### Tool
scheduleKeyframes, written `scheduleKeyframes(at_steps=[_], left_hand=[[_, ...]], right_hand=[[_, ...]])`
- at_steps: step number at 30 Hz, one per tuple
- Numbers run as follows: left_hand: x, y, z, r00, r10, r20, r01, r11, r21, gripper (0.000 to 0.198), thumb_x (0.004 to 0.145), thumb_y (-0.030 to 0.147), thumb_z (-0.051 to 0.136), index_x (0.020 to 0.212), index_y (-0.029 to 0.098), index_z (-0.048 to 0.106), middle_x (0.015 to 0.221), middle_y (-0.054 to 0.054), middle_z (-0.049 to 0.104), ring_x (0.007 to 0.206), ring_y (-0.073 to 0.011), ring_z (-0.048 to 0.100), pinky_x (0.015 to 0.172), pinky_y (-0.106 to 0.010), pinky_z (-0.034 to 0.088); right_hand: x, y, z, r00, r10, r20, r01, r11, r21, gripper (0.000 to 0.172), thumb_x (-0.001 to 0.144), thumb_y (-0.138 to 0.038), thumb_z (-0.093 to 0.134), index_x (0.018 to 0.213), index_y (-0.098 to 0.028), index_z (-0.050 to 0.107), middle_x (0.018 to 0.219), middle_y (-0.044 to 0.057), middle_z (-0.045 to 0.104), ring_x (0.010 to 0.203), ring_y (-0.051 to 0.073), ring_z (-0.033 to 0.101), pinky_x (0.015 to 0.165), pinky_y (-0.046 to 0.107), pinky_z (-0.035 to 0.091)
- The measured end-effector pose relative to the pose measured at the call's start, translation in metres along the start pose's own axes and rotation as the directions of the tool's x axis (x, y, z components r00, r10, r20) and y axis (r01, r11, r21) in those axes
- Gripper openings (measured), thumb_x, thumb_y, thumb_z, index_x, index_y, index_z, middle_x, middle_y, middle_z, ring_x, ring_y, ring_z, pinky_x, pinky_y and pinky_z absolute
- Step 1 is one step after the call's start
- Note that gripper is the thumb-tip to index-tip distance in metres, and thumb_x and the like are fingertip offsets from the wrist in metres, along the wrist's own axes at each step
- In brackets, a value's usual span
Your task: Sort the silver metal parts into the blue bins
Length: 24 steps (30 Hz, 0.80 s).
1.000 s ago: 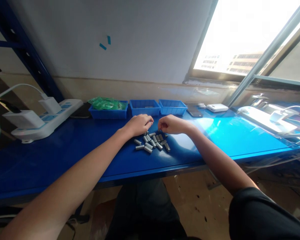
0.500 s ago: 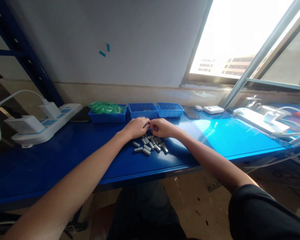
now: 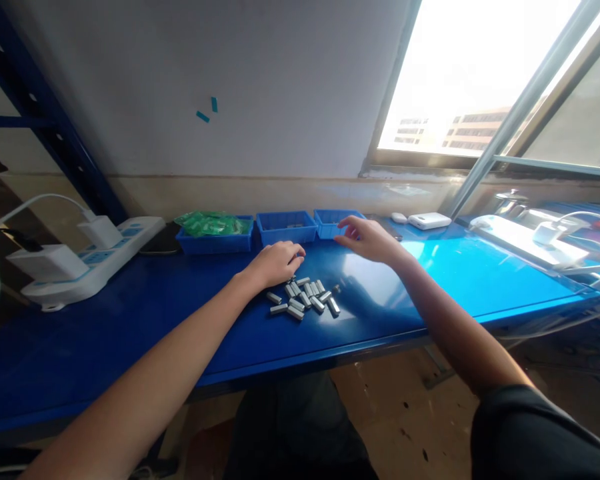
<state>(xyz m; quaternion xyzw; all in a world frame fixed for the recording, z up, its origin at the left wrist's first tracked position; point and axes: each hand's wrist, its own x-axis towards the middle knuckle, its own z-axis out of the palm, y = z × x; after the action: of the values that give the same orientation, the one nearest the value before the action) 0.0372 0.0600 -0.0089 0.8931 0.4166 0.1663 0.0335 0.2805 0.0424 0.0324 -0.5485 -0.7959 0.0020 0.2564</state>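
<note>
Several silver metal hexagonal pieces (image 3: 305,299) lie in a loose pile on the blue tabletop. Behind the pile, my left hand (image 3: 279,262) is closed with curled fingers; whatever is in them is hidden from view. My right hand (image 3: 369,238) is in front of the right blue bin (image 3: 325,227), its fingers apart and nothing visible between them. It covers part of that bin. A few small pieces show inside the middle blue bin (image 3: 285,235).
A left blue bin (image 3: 215,245) holds green plastic packets (image 3: 213,225). White power strips (image 3: 105,257) with plugs stand at both ends of the table. A white box-shaped device (image 3: 429,221) lies near the window, and a slanted metal post (image 3: 485,157) rises at the right.
My right hand has parted from my left hand and moved right and back toward the right bin, its fingers spreading. My left hand stays near the pile, whose right side is now uncovered.
</note>
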Motion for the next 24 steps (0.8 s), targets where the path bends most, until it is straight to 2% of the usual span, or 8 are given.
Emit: scheduleKeyframes(at_steps=[4,10,14,16,18,19,22,24], left_hand=[[0.001,0.000,0.001,1.000,0.022,-0.002,-0.022,1.000,0.003,0.033,0.091,0.034,0.040,0.107,0.020,0.065,0.110,-0.008,0.066,0.102,-0.0241,0.060,0.088,-0.035,0.048],[0.000,0.001,0.003,1.000,0.022,0.003,-0.022,1.000,0.004,0.033,0.091,0.035,0.039,0.106,0.021,0.065,0.109,-0.008,0.066,0.102,-0.0242,0.060,0.087,-0.035,0.047],[0.001,0.001,-0.001,1.000,0.016,0.004,-0.016,1.000,0.007,0.033,0.091,0.035,0.039,0.106,0.021,0.065,0.108,-0.008,0.066,0.102,-0.0239,0.060,0.088,-0.034,0.047],[0.000,-0.002,-0.007,0.999,0.009,0.043,-0.009,1.000,0.008,0.035,0.091,0.037,0.039,0.108,0.021,0.065,0.109,-0.008,0.066,0.102,-0.0239,0.061,0.087,-0.034,0.047],[-0.001,-0.012,-0.015,0.993,-0.020,0.113,0.020,1.000,0.004,0.038,0.090,0.040,0.039,0.112,0.022,0.064,0.113,-0.008,0.064,0.102,-0.0240,0.061,0.087,-0.033,0.047],[-0.003,-0.018,-0.019,0.987,-0.048,0.152,0.049,0.999,0.002,0.040,0.090,0.042,0.038,0.113,0.022,0.064,0.115,-0.009,0.063,0.103,-0.0240,0.060,0.087,-0.033,0.047],[-0.010,-0.043,-0.030,0.963,-0.154,0.221,0.154,0.988,0.017,0.045,0.090,0.044,0.035,0.121,0.022,0.060,0.121,-0.009,0.061,0.106,-0.0238,0.060,0.091,-0.033,0.046],[-0.016,-0.057,-0.033,0.949,-0.190,0.250,0.179,0.982,0.066,0.046,0.090,0.043,0.036,0.122,0.022,0.060,0.123,-0.010,0.060,0.110,-0.0243,0.058,0.094,-0.033,0.045]], right_hand=[[-0.051,-0.016,0.015,0.951,-0.241,0.192,0.224,0.969,0.107,0.024,0.084,-0.033,0.060,0.105,-0.021,0.065,0.090,0.005,0.064,0.083,0.016,0.060,0.073,0.027,0.046],[-0.060,-0.019,0.034,0.963,-0.219,0.159,0.219,0.976,0.019,0.009,0.082,-0.021,0.057,0.083,-0.018,0.065,0.083,0.005,0.062,0.075,0.016,0.058,0.070,0.027,0.046],[-0.026,-0.024,0.007,0.930,-0.279,-0.238,0.280,0.959,-0.030,0.010,0.085,-0.023,0.053,0.085,-0.019,0.062,0.081,0.005,0.060,0.075,0.016,0.056,0.072,0.030,0.046],[-0.002,-0.026,-0.013,0.801,-0.243,-0.547,0.265,0.963,-0.039,0.015,0.090,-0.026,0.047,0.094,-0.020,0.060,0.086,0.006,0.058,0.082,0.018,0.056,0.078,0.034,0.046],[0.023,-0.025,-0.022,0.699,-0.162,-0.697,0.189,0.981,-0.038,0.020,0.092,-0.026,0.041,0.103,-0.021,0.057,0.094,0.007,0.056,0.093,0.021,0.054,0.086,0.040,0.045],[0.034,-0.023,-0.020,0.703,-0.125,-0.700,0.134,0.990,-0.042,0.020,0.092,-0.025,0.042,0.104,-0.020,0.057,0.098,0.009,0.056,0.097,0.023,0.053,0.088,0.043,0.043],[0.048,-0.021,0.008,0.867,0.019,-0.498,-0.071,0.994,-0.084,0.018,0.087,-0.023,0.052,0.101,-0.014,0.058,0.104,0.015,0.056,0.103,0.028,0.052,0.089,0.047,0.042],[0.044,-0.028,0.034,0.977,-0.047,-0.209,0.032,0.997,-0.071,0.019,0.086,-0.023,0.054,0.101,-0.014,0.060,0.098,0.013,0.059,0.095,0.025,0.055,0.086,0.040,0.044]])
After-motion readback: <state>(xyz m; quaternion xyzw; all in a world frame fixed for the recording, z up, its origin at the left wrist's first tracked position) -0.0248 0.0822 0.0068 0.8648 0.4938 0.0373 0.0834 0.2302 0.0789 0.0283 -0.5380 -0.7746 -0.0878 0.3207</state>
